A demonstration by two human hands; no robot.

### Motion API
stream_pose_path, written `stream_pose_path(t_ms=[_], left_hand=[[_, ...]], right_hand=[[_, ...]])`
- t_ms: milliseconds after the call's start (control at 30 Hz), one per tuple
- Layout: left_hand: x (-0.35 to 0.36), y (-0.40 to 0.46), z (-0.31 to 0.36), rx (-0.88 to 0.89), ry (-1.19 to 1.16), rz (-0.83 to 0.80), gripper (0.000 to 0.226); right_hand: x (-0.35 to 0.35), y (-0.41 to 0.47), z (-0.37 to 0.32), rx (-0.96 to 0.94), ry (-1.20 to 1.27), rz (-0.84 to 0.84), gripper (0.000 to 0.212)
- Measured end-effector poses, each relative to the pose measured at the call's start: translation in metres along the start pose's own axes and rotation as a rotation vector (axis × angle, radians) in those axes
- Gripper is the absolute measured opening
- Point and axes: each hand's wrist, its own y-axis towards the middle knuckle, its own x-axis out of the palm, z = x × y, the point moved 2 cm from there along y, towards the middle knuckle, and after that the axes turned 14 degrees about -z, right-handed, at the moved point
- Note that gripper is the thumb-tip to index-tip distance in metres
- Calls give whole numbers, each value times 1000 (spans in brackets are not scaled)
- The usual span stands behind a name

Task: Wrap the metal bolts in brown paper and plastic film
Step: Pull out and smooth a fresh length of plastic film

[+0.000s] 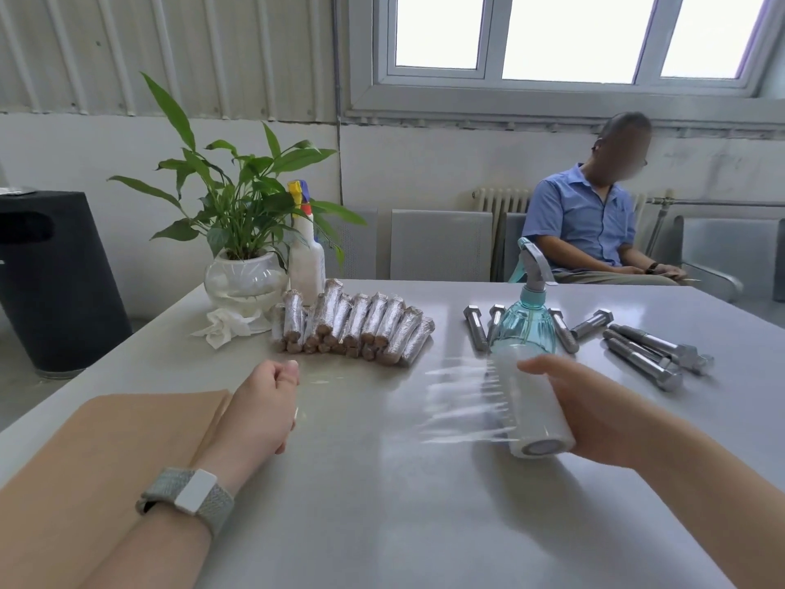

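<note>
Film (463,401) stretches between our hands, left hand (259,408) pinching its edge, right hand (594,412) gripping the roll (524,408), while bare bolts (645,350) wait on the table (382,503); next we likely need paper.

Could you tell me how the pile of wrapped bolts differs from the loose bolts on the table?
The wrapped bolts are covered in brown paper and film; the bare bolts show shiny metal. The wrapped bolts are stacked tightly near the plant; the bare bolts lie scattered around the blue spray bottle. Both rest on the table.
</note>
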Motion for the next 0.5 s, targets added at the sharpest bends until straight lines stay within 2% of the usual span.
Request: stream_pose_path(t_ms=[200, 300, 433, 500], left_hand=[[7, -9, 8, -81, -100, -173, 30], [7, -17, 16, -107, -220, -243, 29], [-3, -21, 20, -139, -298, -278, 28], [-10, -22, 17, -157, -264, -270, 28]], right_hand=[[-24, -28, 7, -24, -71, 90, 70], [-33, -34, 15, -27, -44, 129, 70], [-41, -41, 13, 43, -78, 109, 55], [-46, -43, 11, 84, -134, 109, 66]])
